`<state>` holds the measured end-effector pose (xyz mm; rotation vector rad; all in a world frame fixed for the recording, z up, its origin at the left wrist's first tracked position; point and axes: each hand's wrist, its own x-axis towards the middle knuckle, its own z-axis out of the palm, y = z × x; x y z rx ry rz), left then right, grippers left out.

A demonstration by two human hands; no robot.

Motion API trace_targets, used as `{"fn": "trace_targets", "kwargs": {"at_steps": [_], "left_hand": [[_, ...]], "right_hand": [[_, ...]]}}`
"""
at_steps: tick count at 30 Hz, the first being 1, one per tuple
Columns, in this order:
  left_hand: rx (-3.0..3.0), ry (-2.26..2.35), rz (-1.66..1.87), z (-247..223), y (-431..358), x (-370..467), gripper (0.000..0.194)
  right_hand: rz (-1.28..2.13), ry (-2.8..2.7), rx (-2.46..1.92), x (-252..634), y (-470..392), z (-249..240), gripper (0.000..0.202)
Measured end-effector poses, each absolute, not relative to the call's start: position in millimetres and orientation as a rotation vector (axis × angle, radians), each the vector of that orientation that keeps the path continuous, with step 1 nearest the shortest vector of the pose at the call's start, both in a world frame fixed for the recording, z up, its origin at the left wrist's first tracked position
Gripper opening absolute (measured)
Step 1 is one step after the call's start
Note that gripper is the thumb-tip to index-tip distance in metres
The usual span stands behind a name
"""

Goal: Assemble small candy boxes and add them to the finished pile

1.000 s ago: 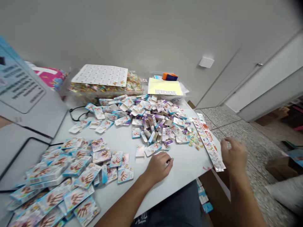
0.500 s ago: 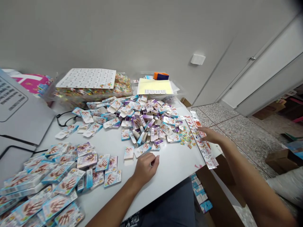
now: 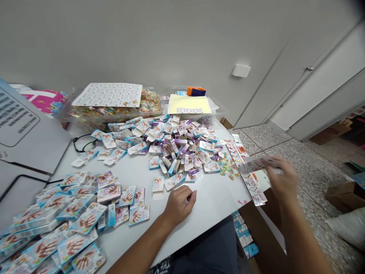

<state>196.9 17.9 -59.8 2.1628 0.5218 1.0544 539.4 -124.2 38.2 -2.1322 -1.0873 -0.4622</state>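
My left hand [image 3: 180,204] rests on the white table, fingers curled in and the thumb against them; anything inside is hidden. Just beyond it lie small flattened or open cartons [image 3: 174,181] printed with hands. My right hand [image 3: 282,179], blurred by motion, is closed on the end of a sticker strip [image 3: 253,164] raised above the table's right edge. Below that strip, more sticker strips [image 3: 253,190] lie lengthwise along the edge. Left of these, tiny packets of coloured stickers [image 3: 228,168] are scattered.
A heap of closed boxes [image 3: 76,207] covers the left front. Clear bins [image 3: 148,102] at the wall hold shiny packets, with a printed sheet [image 3: 110,95] on top. Black glasses [image 3: 85,144] lie at left. A carton holding blue boxes [image 3: 245,238] stands below the right edge.
My right hand has lifted one sticker strip off the others and moved back to the right with it. My left hand stays curled on the table. The view has shifted slightly.
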Motion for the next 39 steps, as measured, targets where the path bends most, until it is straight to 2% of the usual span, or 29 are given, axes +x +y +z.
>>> {"fn": "trace_targets", "kwargs": {"at_steps": [3,4,6,8,9,11,14,16,20,24,27,29,31,34,39], "left_hand": [[1.983,0.417,0.922,-49.6,8.2,194.0,0.017],[1.885,0.368,0.86,-44.9,3.8,193.4,0.024],[1.652,0.25,0.682,-36.2,-5.7,193.1,0.049],[1.416,0.141,0.419,-30.9,-15.2,194.6,0.064],[1.317,0.121,0.279,-29.9,-19.5,196.0,0.065],[1.165,0.178,0.092,-31.0,-26.1,199.8,0.061],[1.029,0.364,0.144,-34.7,-27.0,205.6,0.057],[0.899,0.422,0.29,-35.4,-21.2,207.2,0.06],[0.716,0.393,0.357,-32.0,-7.7,204.6,0.07],[0.926,0.358,0.277,-30.1,-6.4,201.4,0.05],[1.025,0.368,0.212,-29.8,-8.1,199.7,0.039],[1.216,0.413,0.229,-28.6,-8.8,198.3,0.027],[1.529,0.496,0.338,-26.5,-9.8,196.7,0.015],[1.81,0.554,0.458,-23.3,-10.0,194.1,0.016],[1.529,0.333,0.354,-23.2,-0.9,190.9,0.007]], "right_hand": [[-0.224,-0.648,-1.876,480.3,-176.9,67.5,0.034],[-0.065,-0.634,-1.847,459.6,-188.9,71.3,0.035],[0.252,-0.762,-1.89,421.8,-199.3,66.2,0.031],[0.396,-1.035,-1.9,392.8,-193.1,45.5,0.024],[0.345,-1.147,-1.897,382.1,-186.1,31.8,0.02],[-0.017,-1.254,-1.865,366.8,-169.9,4.6,0.019],[-0.356,-1.467,-1.718,350.3,-150.6,-21.2,0.048],[-0.326,-1.723,-1.656,338.9,-143.5,-26.7,0.06],[-0.159,-1.987,-1.667,318.5,-138.0,-30.7,0.065],[0.037,-1.432,-1.76,319.2,-133.0,-32.9,0.046],[0.554,-1.164,-1.776,331.6,-126.0,-27.8,0.04],[0.765,-1.072,-1.749,338.2,-121.5,-25.4,0.04],[0.677,-0.928,-1.786,340.6,-118.2,-27.2,0.042],[0.407,-0.867,-1.792,339.4,-116.6,-36.8,0.038],[0.254,-1.209,-1.683,338.4,-123.2,-49.9,0.028]]}}
